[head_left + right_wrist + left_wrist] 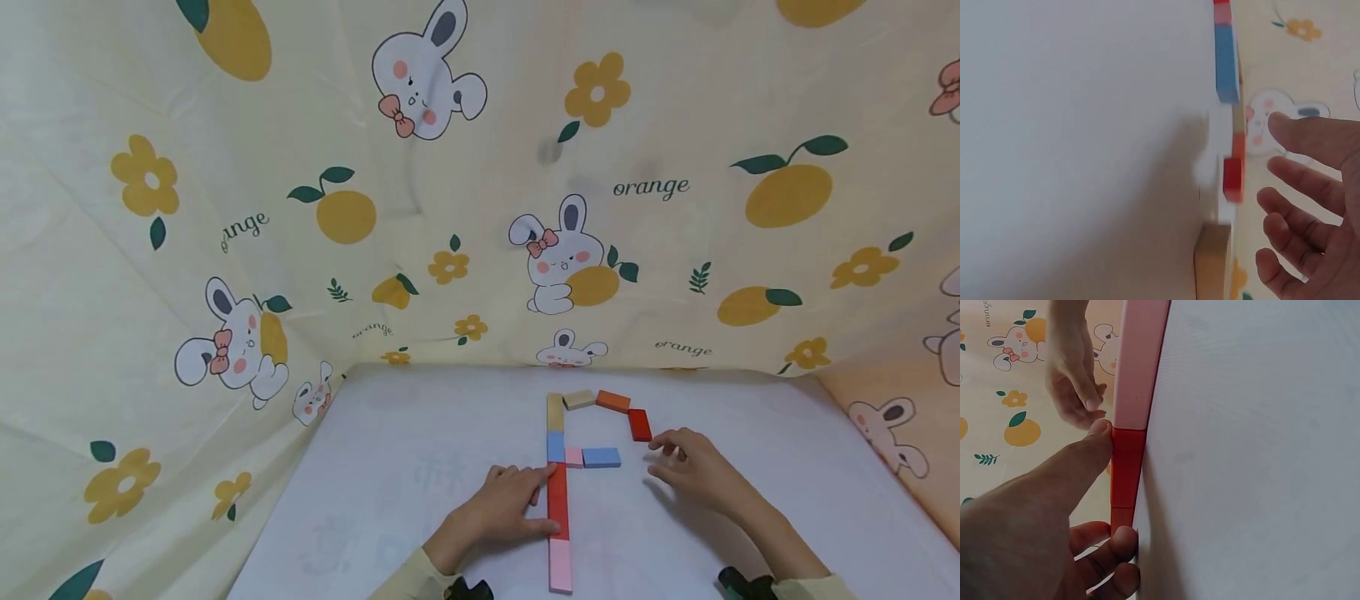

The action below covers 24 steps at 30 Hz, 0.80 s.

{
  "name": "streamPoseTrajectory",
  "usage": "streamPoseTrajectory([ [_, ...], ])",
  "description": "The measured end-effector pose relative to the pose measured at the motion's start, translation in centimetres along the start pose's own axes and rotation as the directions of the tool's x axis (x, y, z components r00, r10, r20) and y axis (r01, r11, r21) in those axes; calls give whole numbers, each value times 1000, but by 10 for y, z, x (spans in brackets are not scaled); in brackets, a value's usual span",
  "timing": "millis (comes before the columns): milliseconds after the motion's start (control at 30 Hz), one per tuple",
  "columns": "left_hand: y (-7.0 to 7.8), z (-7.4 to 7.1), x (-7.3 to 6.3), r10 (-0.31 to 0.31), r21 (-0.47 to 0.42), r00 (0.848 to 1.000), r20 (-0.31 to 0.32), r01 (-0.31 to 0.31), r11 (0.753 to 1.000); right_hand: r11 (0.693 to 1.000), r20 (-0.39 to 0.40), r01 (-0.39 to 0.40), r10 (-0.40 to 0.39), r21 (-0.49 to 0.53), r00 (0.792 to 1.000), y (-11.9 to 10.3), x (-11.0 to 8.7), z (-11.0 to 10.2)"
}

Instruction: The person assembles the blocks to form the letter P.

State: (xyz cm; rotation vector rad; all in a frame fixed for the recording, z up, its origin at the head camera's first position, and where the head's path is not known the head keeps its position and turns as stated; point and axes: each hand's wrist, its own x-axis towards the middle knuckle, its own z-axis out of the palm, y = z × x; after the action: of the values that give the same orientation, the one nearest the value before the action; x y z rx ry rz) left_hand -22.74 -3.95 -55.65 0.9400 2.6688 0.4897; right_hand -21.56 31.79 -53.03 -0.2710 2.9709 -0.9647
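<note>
My left hand (504, 503) lies along the left side of the red blocks (558, 500) in an upright column. Its thumb touches their lower end, near a pink block (560, 567), and its index finger reaches their top; other fingers are bent. In the left wrist view the thumb tip sits by the red-pink seam. My right hand (699, 468) hovers right of a red block (640, 425), fingers loosely bent and holding nothing. That block ends a curve of a tan block (579, 400) and an orange block (613, 402).
Above the red pieces, the column continues with a blue block (556, 447) and a tan block (555, 412). A small pink block (573, 457) and a blue block (602, 457) branch right. Another tan block (1212, 265) shows near the right hand. Patterned cloth (480, 250) rises behind the white table (390, 433).
</note>
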Motion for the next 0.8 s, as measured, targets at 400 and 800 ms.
streamPoseTrajectory([
  [400,-2,-2,4,5,25,1000,2,-5,1000,992,-129,-69,55,-108,990,41,-27,-24],
  [800,-2,3,1,8,8,1000,-3,-8,1000,986,-78,-121,112,-115,991,59,-40,-25],
])
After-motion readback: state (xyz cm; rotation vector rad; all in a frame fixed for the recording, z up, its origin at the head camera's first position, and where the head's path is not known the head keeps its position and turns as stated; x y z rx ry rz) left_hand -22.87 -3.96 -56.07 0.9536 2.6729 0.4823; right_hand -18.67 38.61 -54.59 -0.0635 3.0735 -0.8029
